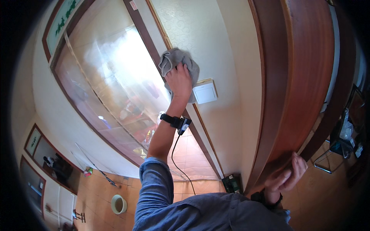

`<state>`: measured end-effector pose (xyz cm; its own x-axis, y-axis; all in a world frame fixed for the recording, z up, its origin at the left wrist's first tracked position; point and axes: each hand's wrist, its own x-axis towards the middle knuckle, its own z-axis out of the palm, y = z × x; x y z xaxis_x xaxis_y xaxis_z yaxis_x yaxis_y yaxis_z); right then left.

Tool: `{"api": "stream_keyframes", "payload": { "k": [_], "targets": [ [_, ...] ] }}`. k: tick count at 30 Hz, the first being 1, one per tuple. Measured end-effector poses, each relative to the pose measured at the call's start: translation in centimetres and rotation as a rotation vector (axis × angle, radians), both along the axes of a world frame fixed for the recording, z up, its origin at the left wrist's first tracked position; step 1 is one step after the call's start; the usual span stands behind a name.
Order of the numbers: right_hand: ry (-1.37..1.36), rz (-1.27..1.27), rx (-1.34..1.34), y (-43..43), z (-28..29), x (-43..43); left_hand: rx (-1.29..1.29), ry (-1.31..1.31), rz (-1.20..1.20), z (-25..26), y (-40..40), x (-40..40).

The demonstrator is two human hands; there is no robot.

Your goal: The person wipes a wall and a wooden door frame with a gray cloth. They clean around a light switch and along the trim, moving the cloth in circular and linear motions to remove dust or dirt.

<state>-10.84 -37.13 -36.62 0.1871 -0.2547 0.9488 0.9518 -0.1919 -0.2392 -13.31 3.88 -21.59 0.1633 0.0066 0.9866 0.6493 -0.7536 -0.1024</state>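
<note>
My left hand (pixel 179 80) presses a grey cloth (pixel 192 65) against the wall beside the dark door frame, just above a white light switch (pixel 204 93). The cloth is bunched up under my fingers and overlaps the gold-brown trim strip (pixel 160 26). A black strap with a small device (pixel 182 124) circles my left wrist, and a dark cable (pixel 173 154) hangs from it. Lower at the right, my right hand (pixel 286 174) holds nothing; its fingers point up, close to the reddish-brown wooden door (pixel 306 72). Whether it touches the door, I cannot tell.
A translucent plastic curtain (pixel 101 86) covers the bright doorway on the left. On the tiled floor stand a pale bucket (pixel 118 204) and a dark green box (pixel 232 183). A long-handled tool (pixel 108 179) leans by the wall. A metal-framed chair (pixel 326 164) stands at the right.
</note>
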Motion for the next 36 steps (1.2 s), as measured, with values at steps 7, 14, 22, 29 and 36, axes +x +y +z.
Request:
{"api": "stream_keyframes", "payload": {
  "k": [7, 14, 22, 29, 36],
  "targets": [
    [0.067, 0.019, 0.003, 1.0, -0.9, 1.1, 0.124, 0.026, 0.05, 2.9, -0.5, 1.0],
    [0.112, 0.081, 0.039, 0.9, -1.2, 1.0, 0.056, -0.055, 0.009, 7.3, -1.1, 3.0],
    [0.056, 0.151, 0.019, 0.8, -1.7, 1.7, 0.096, 0.038, 0.013, 3.0, -0.6, 2.4],
    [0.059, 0.142, -0.035, 0.4, -1.3, 1.6, 0.146, -0.021, 0.0, 11.0, -0.3, 4.0],
    [0.09, 0.104, -0.048, 0.1, -1.0, 1.5, 0.262, -0.143, 0.049, 22.7, -0.2, 6.4]
  ]
}}
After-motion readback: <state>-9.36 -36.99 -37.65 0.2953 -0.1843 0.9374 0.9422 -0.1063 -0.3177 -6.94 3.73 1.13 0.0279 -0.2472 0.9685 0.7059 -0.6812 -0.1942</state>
